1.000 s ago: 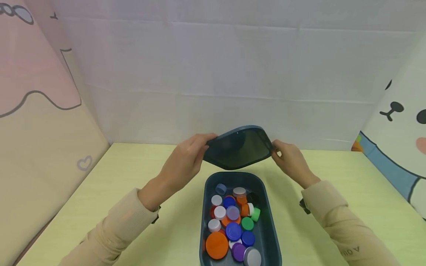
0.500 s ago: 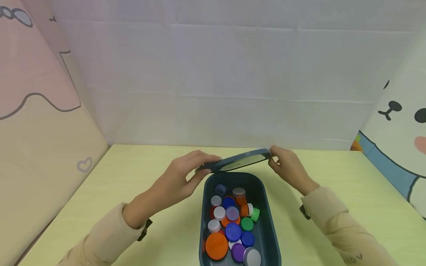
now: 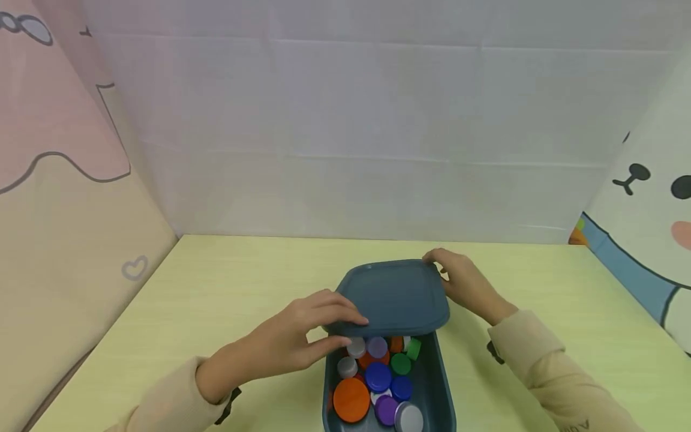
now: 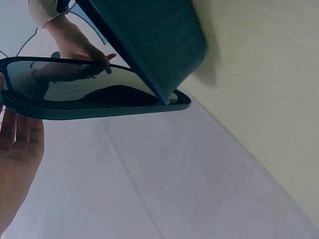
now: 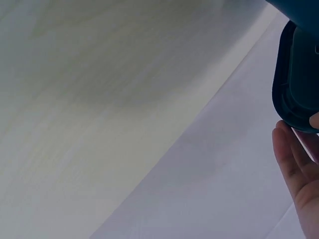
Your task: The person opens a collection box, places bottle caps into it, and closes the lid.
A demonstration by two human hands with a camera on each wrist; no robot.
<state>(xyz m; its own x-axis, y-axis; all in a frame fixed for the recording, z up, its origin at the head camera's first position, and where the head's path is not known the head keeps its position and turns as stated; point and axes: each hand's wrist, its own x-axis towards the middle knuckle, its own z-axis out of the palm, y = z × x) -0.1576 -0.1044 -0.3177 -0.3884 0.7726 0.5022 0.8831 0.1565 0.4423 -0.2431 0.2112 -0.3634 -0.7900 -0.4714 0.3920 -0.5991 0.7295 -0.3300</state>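
A dark blue lid [image 3: 393,298] slants above the far part of a dark blue box [image 3: 444,384], covering that end. My left hand [image 3: 302,333] pinches the lid's near left corner, fingers on top and thumb below. At the far right corner my right hand [image 3: 465,282] grips the lid's edge; the right wrist view shows its fingers against the rim. In the box's uncovered part lie bottle caps, among them a large orange cap [image 3: 352,399], a blue cap [image 3: 378,376], a green cap [image 3: 400,363] and a purple cap [image 3: 386,410]. Those farther back are hidden under the lid.
The box stands on a pale yellow wooden table [image 3: 243,282]. Behind it hangs a white cloth [image 3: 345,132]. Cartoon-printed panels rise at the left [image 3: 59,240] and right [image 3: 648,228].
The lid has come down and toward me, tilting so its top faces up, and now hides the far caps. Both hands have moved lower with it, the left one more.
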